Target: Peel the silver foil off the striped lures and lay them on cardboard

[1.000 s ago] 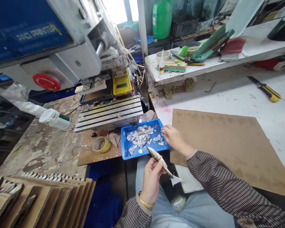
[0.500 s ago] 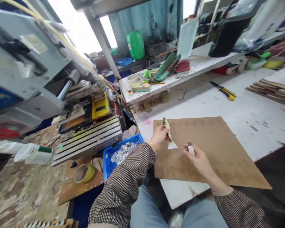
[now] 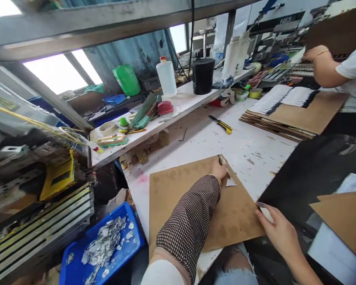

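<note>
A brown cardboard sheet (image 3: 178,198) lies on the white table in front of me. My left hand (image 3: 218,170) is closed around a small scraper (image 3: 230,182) with a worn, stained handle and a pale flared blade, over the sheet's far right corner. At the sheet's right edge, my right hand (image 3: 280,229) grips a small white block (image 3: 266,213) with a grey end between thumb and fingers. Whether this hand also holds the cardboard edge, I cannot tell.
A blue tray (image 3: 133,221) of crumpled foil scraps stands left. A yellow-handled utility knife (image 3: 224,126) lies farther back. Stacked boards with white pieces (image 3: 299,114) sit right, beside a co-worker's arm (image 3: 326,67). A raised shelf (image 3: 184,99) runs behind.
The view has swung right, bringing the co-worker and stacked boards into sight. My left hand has carried the scraper across the cardboard to its far right corner; my right hand is now at its right edge.
</note>
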